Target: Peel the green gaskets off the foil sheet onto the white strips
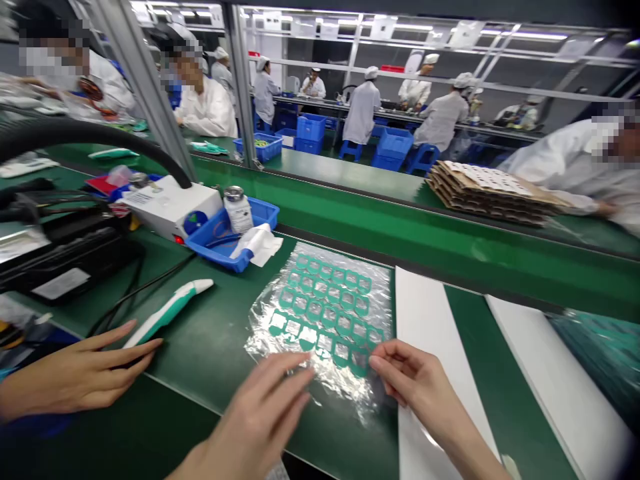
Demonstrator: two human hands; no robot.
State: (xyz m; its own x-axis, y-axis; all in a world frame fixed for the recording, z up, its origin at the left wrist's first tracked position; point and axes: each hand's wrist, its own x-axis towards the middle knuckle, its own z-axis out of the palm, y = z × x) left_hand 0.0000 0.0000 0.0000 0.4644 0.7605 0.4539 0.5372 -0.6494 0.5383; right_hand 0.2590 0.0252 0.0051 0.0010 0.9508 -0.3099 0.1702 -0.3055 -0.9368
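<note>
My left hand (260, 413) hovers over the near edge of a clear plastic sheet (265, 300), its fingers stretched out and slightly blurred, holding nothing. On the sheet lie rows of small green frame-shaped pieces (330, 313) with open middles. My right hand (425, 387) is at the sheet's near right corner, thumb and forefinger pinched together beside the last green pieces. What sits between those fingertips is too small to make out. A white strip (423, 320) lies under and beside my right wrist.
Another person's hand (85, 373) reaches in from the left beside a green-and-white handheld device (170, 310). A blue tray (215, 243) holds a bottle (238, 210) and white tissue. Stacked cardboard (490, 190) stands beyond the green divider (350, 217). A white board (555, 373) lies at right.
</note>
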